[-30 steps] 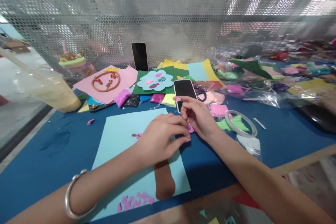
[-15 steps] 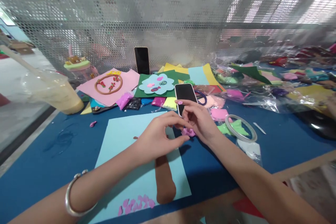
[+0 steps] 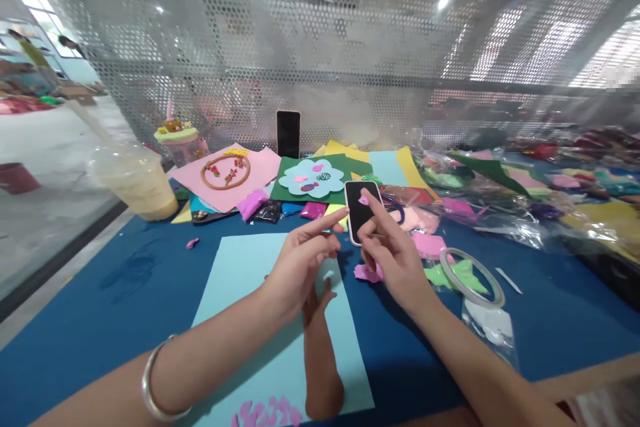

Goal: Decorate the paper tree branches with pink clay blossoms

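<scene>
Above the light blue sheet (image 3: 245, 280), my left hand (image 3: 295, 273) is open, its index finger stretched out to the right and the other fingers loosely bent, with nothing seen in it. My right hand (image 3: 400, 267) is raised to the right of the sheet, index finger extended. A small flat bit of pink clay (image 3: 364, 200) sits on that fingertip; the other fingers curl inward, not gripping anything visible. A brown clay tree trunk (image 3: 323, 360) with branches lies on the sheet, partly hidden by my left hand. Several pinkish-purple clay pieces (image 3: 270, 411) line the sheet's bottom edge.
A pink clay lump (image 3: 369, 273) lies beside my right hand, with a phone (image 3: 356, 213) behind. A tape roll (image 3: 495, 297) rests over a green clay packet (image 3: 463, 273). A drink cup (image 3: 150, 187) stands left; coloured papers and clay packets line the back.
My hands have moved apart, and both index fingers are now stretched out. The pink clay bit stays on my right index fingertip. The view has tilted up slightly.
</scene>
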A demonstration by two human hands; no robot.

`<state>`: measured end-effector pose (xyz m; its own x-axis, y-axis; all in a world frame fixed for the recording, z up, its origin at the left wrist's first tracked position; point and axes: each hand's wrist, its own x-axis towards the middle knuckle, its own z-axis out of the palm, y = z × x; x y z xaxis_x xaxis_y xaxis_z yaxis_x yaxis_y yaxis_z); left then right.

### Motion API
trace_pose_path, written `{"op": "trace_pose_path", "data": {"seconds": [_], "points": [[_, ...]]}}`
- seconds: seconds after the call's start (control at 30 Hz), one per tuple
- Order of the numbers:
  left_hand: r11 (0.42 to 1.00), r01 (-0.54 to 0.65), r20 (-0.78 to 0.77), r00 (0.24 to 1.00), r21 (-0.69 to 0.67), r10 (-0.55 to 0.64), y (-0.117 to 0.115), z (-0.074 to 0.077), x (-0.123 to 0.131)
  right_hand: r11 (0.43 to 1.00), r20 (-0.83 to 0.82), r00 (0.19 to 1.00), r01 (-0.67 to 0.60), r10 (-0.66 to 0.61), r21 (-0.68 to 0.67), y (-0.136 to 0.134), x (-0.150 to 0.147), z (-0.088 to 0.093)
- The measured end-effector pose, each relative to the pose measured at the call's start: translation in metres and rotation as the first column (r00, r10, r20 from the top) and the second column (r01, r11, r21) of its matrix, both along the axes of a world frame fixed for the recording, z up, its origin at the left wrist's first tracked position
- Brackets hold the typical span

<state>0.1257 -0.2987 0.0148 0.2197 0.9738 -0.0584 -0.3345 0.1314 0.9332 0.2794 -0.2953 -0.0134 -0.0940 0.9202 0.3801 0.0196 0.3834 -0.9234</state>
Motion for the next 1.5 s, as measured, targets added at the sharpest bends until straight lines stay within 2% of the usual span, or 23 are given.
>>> {"op": "trace_pose_path", "data": {"seconds": [0.1,0.3,0.63,0.83,1.03,1.23,1.4,1.5], "points": [[0.999,0.013,0.059,0.998,-0.03,-0.011,-0.001,0.002,0.0,1.0,0.087,0.996,0.012,-0.013,0.019,-0.003,-0.002,-0.001],[0.997,0.032,0.119,0.993,-0.074,-0.023,-0.003,0.005,0.0,0.998,0.189,0.98,-0.066,0.065,-0.004,-0.004,-0.001,-0.001],[0.993,0.096,0.152,0.985,-0.073,-0.084,-0.009,0.007,-0.001,0.998,0.186,0.981,-0.056,0.057,-0.01,-0.001,-0.001,-0.01],[0.997,0.062,0.171,0.984,-0.054,-0.052,-0.008,0.007,0.001,0.997,0.184,0.98,-0.074,0.073,0.0,0.0,0.0,-0.011],[0.998,0.019,0.078,0.997,0.055,-0.023,-0.005,0.003,0.0,0.992,0.104,0.987,-0.123,0.122,0.003,0.0,0.0,-0.011],[0.995,0.0,0.001,1.0,0.099,0.0,-0.004,0.001,-0.001,0.988,0.057,0.986,-0.155,0.154,0.006,0.002,0.001,-0.013],[0.995,-0.009,-0.012,1.0,0.1,0.01,-0.006,0.004,0.0,0.992,0.074,0.989,-0.129,0.13,-0.016,0.001,0.0,-0.012],[0.994,-0.005,-0.094,0.995,0.111,0.015,-0.006,0.002,0.0,0.995,0.06,0.993,-0.097,0.1,-0.038,0.0,-0.003,-0.01]]}}
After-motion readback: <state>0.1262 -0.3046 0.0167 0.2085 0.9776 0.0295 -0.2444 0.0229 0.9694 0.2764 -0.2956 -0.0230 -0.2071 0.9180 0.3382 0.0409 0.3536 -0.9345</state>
